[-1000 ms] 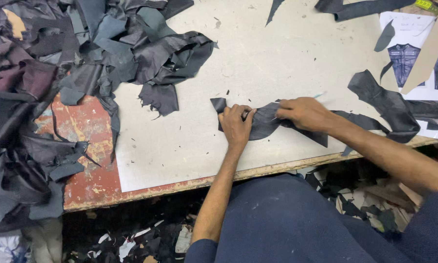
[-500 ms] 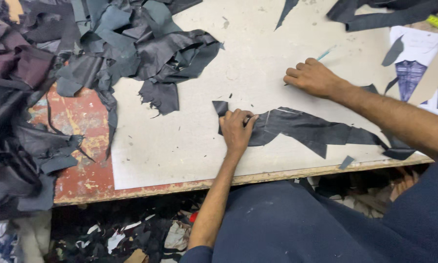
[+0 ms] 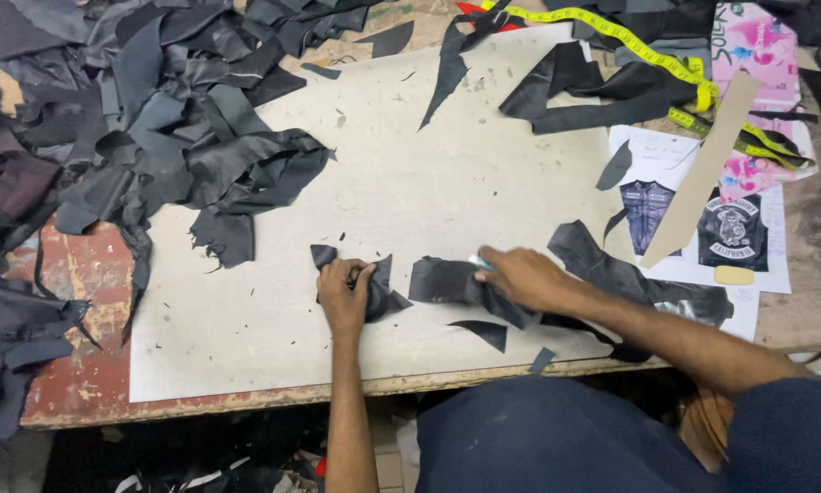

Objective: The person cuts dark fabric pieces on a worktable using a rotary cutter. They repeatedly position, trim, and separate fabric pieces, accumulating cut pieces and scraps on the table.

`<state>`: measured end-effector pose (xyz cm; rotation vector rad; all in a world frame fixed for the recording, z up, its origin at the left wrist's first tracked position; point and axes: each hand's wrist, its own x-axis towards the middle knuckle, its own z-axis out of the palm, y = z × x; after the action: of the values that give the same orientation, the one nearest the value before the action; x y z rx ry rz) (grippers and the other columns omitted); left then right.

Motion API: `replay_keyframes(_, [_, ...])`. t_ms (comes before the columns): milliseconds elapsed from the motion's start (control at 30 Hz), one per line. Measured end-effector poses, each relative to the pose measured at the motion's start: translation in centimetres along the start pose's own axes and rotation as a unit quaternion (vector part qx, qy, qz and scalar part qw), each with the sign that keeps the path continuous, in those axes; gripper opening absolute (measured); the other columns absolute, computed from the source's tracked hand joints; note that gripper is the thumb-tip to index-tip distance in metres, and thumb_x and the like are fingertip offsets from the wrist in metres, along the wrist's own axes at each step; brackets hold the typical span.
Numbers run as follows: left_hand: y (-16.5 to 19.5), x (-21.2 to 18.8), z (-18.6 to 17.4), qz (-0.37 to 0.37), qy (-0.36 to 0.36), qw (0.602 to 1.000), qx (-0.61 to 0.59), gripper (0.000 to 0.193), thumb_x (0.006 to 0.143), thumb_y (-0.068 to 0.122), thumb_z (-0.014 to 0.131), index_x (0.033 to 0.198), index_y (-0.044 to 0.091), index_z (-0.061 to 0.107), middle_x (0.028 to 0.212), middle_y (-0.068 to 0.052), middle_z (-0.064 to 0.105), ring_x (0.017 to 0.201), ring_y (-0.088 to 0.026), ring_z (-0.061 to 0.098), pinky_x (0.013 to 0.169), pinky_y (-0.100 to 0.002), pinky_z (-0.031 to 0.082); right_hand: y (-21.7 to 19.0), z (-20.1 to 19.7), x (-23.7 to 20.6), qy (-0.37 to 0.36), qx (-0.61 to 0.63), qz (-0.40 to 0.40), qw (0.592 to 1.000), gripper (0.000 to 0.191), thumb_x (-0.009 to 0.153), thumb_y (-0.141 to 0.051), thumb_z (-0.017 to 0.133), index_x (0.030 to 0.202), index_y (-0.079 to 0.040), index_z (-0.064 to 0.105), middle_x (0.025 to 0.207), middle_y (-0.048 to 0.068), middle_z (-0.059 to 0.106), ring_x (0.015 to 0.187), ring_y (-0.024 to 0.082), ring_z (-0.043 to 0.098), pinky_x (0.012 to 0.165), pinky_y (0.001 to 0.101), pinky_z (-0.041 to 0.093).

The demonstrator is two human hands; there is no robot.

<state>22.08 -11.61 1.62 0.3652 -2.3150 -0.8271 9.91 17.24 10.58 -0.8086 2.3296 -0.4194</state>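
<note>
My left hand [image 3: 343, 294] is closed around a small crumpled black leather scrap [image 3: 380, 294] on the pale cutting board [image 3: 410, 183]. My right hand [image 3: 520, 277] rests on a larger flat black leather piece [image 3: 442, 279] just to the right. It grips a small pale blue tool [image 3: 479, 263], of which only the tip shows past the fingers. A gap separates the two leather pieces. A curved black offcut [image 3: 485, 332] lies near the board's front edge, below my right hand. A long black leather strip [image 3: 611, 269] runs under my right forearm.
A big heap of black and grey leather scraps [image 3: 155, 137] covers the left side and back. At the right lie printed sheets with vest pictures [image 3: 735, 228], a tan card strip [image 3: 703, 173], a yellow measuring tape [image 3: 630, 41] and more black pieces [image 3: 584, 87]. The red worn table edge [image 3: 73, 274] shows at left.
My right hand came back from the far right of the board to the leather beside my left hand. The long strip now lies in separate pieces, and my left hand has bunched up its scrap.
</note>
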Motion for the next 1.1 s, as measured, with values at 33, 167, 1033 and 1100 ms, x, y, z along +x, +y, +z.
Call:
replay_keyframes(33, [0.1, -0.1, 0.2, -0.010, 0.004, 1.000, 0.001, 0.016, 0.084, 0.016, 0.084, 0.083, 0.008, 0.070, 0.076, -0.002, 0.059, 0.075, -0.022, 0.054, 0.077, -0.038, 0.042, 0.4, -2.0, 0.8, 0.059, 0.003, -0.051, 0.997, 0.036, 0.101, -0.038, 0.056, 0.122, -0.009, 0.055, 0.072, 0.019, 0.069, 0.067, 0.040, 0.072, 0.062, 0.0542, 0.054])
replay_keyframes(167, [0.9, -0.8, 1.3, -0.069, 0.049, 0.996, -0.017, 0.015, 0.082, 0.014, 0.085, 0.083, 0.007, 0.072, 0.076, -0.001, 0.060, 0.076, -0.020, 0.053, 0.079, -0.037, 0.042, 3.6, -11.4, 4.7, 0.298, -0.046, -0.124, 0.945, 0.034, 0.103, -0.033, 0.061, 0.121, -0.005, 0.056, 0.072, 0.026, 0.066, 0.070, 0.048, 0.067, 0.062, 0.0596, 0.050])
replay_keyframes(1033, [17.4, -4.1, 7.7, 0.090, -0.284, 0.937, -0.184, 0.012, 0.085, 0.008, 0.079, 0.096, 0.008, 0.074, 0.099, -0.004, 0.075, 0.092, -0.021, 0.070, 0.086, -0.036, 0.053, 21.4, -8.7, -7.7, 0.398, 0.006, -0.147, 0.906, 0.021, 0.100, -0.011, 0.074, 0.120, -0.008, 0.068, 0.119, 0.011, 0.070, 0.112, 0.028, 0.068, 0.093, 0.0397, 0.056])
replay_keyframes(1100, [14.0, -5.4, 1.1, -0.122, -0.314, 0.926, -0.169, 0.010, 0.082, 0.008, 0.080, 0.091, 0.007, 0.075, 0.091, -0.004, 0.075, 0.085, -0.019, 0.072, 0.074, -0.034, 0.059, 21.4, -7.2, -10.2, 0.349, 0.043, -0.039, 0.935, 0.017, 0.101, -0.011, 0.073, 0.117, -0.009, 0.072, 0.111, 0.009, 0.073, 0.089, 0.025, 0.071, 0.078, 0.0360, 0.057])
